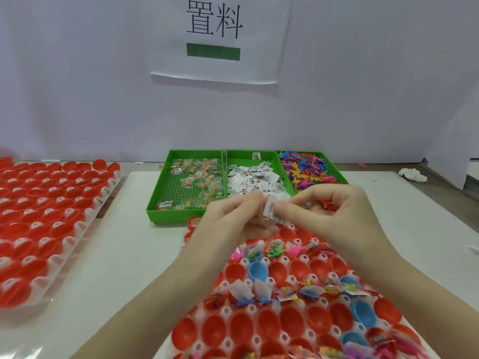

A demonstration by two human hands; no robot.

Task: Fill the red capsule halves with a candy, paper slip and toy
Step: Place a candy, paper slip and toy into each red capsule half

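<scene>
Above the tray of red capsule halves (259, 330), both hands pinch one white printed paper slip (272, 209): left hand (233, 218), right hand (334, 211), which also cups a red toy (328, 204).

Pale lilac-white wall (90, 94) fills upper frame; paper sign (220, 37) with black characters and green bar taped centre-top. Beige tabletop (440, 200) at right edge.
</scene>
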